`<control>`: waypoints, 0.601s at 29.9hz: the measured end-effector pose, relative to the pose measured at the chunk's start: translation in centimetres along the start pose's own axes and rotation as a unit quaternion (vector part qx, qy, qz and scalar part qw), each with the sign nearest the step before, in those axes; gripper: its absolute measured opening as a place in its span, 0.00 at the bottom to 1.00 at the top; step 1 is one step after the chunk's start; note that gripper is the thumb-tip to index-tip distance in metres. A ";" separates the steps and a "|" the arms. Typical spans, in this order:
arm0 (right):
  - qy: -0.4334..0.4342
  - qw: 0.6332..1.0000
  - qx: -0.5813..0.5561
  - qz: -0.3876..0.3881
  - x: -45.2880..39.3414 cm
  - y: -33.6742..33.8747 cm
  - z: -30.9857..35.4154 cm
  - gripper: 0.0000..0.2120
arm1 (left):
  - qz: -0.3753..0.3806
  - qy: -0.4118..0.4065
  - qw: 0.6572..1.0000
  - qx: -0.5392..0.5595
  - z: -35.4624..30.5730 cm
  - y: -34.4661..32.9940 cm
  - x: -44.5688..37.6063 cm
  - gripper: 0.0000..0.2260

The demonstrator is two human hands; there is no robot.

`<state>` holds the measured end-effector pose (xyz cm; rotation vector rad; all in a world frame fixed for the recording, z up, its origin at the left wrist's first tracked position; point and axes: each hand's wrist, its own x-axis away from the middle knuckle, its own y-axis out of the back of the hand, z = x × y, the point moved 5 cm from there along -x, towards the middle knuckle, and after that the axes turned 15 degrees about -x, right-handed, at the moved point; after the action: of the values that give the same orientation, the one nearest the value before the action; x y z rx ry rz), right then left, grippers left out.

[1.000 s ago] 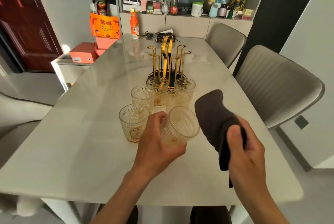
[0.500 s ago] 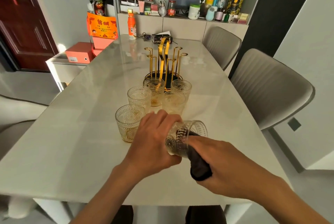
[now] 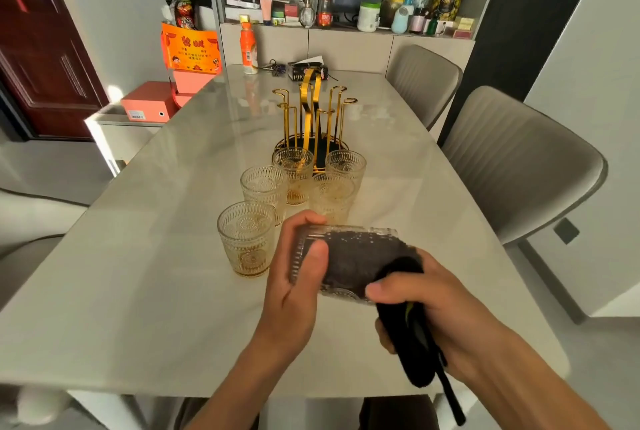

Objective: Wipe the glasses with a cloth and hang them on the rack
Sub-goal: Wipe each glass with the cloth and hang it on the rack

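My left hand (image 3: pixel 294 277) grips an embossed glass (image 3: pixel 346 259) lying on its side above the table, mouth to the right. A dark cloth (image 3: pixel 412 343) is stuffed into the glass; my right hand (image 3: pixel 426 311) holds it with fingers curled, and its tail hangs below. Several more embossed glasses stand upright ahead, the nearest glass (image 3: pixel 246 237) at the left, another glass (image 3: pixel 265 188) behind it. The gold rack (image 3: pixel 313 117) stands past them, with nothing on its hooks.
The pale table (image 3: pixel 138 291) runs away from me. An orange bottle (image 3: pixel 248 48) and a dark box (image 3: pixel 306 69) sit at its far end. Two grey chairs (image 3: pixel 519 166) line the right side. A cluttered shelf (image 3: pixel 346 13) is behind.
The cloth went from hanging free in my right hand to being pushed deep into the glass. My left hand has turned the glass onto its side.
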<state>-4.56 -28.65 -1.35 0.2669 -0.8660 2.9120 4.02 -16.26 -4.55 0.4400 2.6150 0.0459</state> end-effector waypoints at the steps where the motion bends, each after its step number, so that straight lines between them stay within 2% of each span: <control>1: 0.004 0.999 0.045 0.009 0.0 -0.4 0.0 0.16 | -0.022 0.031 0.999 -0.001 0.2 -0.2 -0.1 0.10; 3: 0.051 0.971 0.231 0.032 -0.4 -0.7 0.1 0.18 | 0.001 0.178 0.984 0.016 1.7 -0.7 -0.6 0.12; 4: 0.070 0.948 0.308 0.042 -0.5 -0.9 0.0 0.19 | 0.038 0.267 0.963 0.028 2.7 -1.0 -0.7 0.14; 5: 0.081 0.938 0.335 0.042 -0.6 -0.9 -0.1 0.19 | 0.072 0.319 0.945 0.030 3.0 -1.2 -0.4 0.16; 6: 0.089 0.944 0.317 0.026 -0.6 -0.7 -0.1 0.18 | 0.094 0.322 0.942 0.023 3.0 -1.3 -0.2 0.19; 7: 0.087 0.964 0.251 0.004 -0.7 -0.2 -0.2 0.17 | 0.090 0.280 0.956 0.016 2.9 -1.3 -0.1 0.21; 9: 0.044 0.997 0.053 -0.035 -0.7 0.9 -0.8 0.13 | 0.015 0.118 0.993 -0.005 1.9 -0.9 0.2 0.16; 10: 0.031 0.999 0.004 -0.043 -0.5 1.0 -1.0 0.12 | -0.020 0.061 0.998 -0.012 1.3 -0.6 0.5 0.12; 11: 0.028 0.999 0.013 -0.032 -0.4 0.9 -1.1 0.12 | -0.039 0.033 0.999 -0.010 1.1 -0.4 0.8 0.10; 12: 0.035 0.997 0.064 -0.011 -0.3 0.4 -1.0 0.13 | -0.045 0.037 0.998 -0.004 1.4 -0.4 0.6 0.09; 13: 0.058 0.986 0.157 0.012 -0.3 -0.2 -0.7 0.15 | -0.045 0.079 0.996 0.011 1.8 -0.5 0.1 0.09; 15: 0.137 0.925 0.353 0.027 -0.4 -1.1 0.3 0.17 | 0.017 0.250 0.968 0.031 2.6 -1.3 -1.1 0.12; 16: 0.153 0.902 0.403 0.025 -0.6 -1.1 0.5 0.17 | 0.056 0.316 0.946 0.039 2.8 -1.5 -1.3 0.13; 17: 0.168 0.899 0.405 0.016 -0.6 -1.1 0.7 0.16 | 0.076 0.339 0.937 0.040 2.7 -1.7 -1.5 0.13; 18: 0.175 0.915 0.364 -0.002 -0.6 -0.7 1.0 0.15 | 0.068 0.316 0.945 0.041 2.5 -1.7 -1.6 0.12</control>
<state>-3.75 -28.66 -0.28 -0.2110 0.2897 2.9959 6.01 -18.54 -6.21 0.7336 3.2176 0.1469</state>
